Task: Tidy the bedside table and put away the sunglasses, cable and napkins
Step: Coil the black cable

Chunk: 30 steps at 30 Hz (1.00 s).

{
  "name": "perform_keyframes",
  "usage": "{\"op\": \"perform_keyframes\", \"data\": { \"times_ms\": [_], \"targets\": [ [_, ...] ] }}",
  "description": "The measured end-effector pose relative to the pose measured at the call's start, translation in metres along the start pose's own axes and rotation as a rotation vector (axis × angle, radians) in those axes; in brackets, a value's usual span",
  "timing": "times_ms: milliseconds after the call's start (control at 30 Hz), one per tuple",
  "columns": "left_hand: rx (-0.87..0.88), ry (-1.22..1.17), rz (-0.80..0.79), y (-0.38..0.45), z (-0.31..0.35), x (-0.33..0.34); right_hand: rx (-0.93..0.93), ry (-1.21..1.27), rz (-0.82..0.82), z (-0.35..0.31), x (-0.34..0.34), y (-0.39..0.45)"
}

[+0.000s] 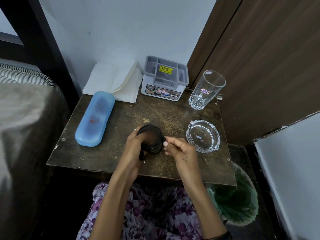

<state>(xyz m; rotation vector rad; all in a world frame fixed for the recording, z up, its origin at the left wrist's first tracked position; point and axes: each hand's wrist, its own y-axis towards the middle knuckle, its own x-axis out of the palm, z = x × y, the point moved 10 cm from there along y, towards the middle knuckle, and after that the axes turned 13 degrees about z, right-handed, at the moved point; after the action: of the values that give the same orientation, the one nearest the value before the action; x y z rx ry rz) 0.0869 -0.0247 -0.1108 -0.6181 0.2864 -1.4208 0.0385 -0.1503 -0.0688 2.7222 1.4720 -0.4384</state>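
Item 1: cable (153, 139), black, thin, rubbery, wound into a round coil of several loops. I saw it gripped in the left hand (134, 146), fingers curled through the loop, a silver ring on one finger. One small plug end hung below that palm. The right hand (178, 149) pinched the coil's right edge between thumb and fingertips.

Item 2: table (121, 156), dark wood, worn and speckled, under both hands.

Item 3: glasses case (95, 118), pale blue frosted plastic, long with rounded ends, closed, lying left of and beyond the left hand. A dark shape showed through the lid; I could not tell what it was.

Item 4: napkins (110, 80), white paper, soft, folded, stacked far beyond the left hand against the wall, just beyond the case's far end.

Item 5: organiser box (164, 80), grey and white plastic, compartmented, yellow price sticker, straight beyond the hands.

Item 6: tumbler (206, 89), clear cut glass, upright, beyond the right hand.

Item 7: ashtray (202, 135), clear glass, round, notched, just right of the right hand.

Item 8: bin (237, 196), green liner, below the table's right edge, partly hidden.
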Motion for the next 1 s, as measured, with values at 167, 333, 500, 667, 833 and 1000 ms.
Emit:
{"op": "perform_keyframes", "data": {
  "times_ms": [167,333,500,667,833,1000],
  "targets": [
    [0.032,-0.001,0.037,0.003,0.004,-0.004,0.161,0.002,-0.01,0.018,0.009,0.0],
    [0.146,0.023,0.109,0.005,0.012,-0.012,0.127,-0.107,-0.001,0.017,0.018,0.004],
    [0.588,0.307,0.238,-0.001,0.044,-0.024,0.153,-0.122,0.114,0.024,0.019,0.019],
    [0.823,0.522,0.289,-0.013,0.055,-0.021,0.065,-0.144,0.192,0.014,0.031,0.034],
    [0.869,0.666,0.303,-0.009,0.05,-0.021,-0.041,-0.147,0.201,0.002,0.055,0.045],
    [0.859,0.714,0.3,-0.004,0.047,-0.02,-0.107,-0.171,0.205,-0.001,0.063,0.048]
  ]
}}
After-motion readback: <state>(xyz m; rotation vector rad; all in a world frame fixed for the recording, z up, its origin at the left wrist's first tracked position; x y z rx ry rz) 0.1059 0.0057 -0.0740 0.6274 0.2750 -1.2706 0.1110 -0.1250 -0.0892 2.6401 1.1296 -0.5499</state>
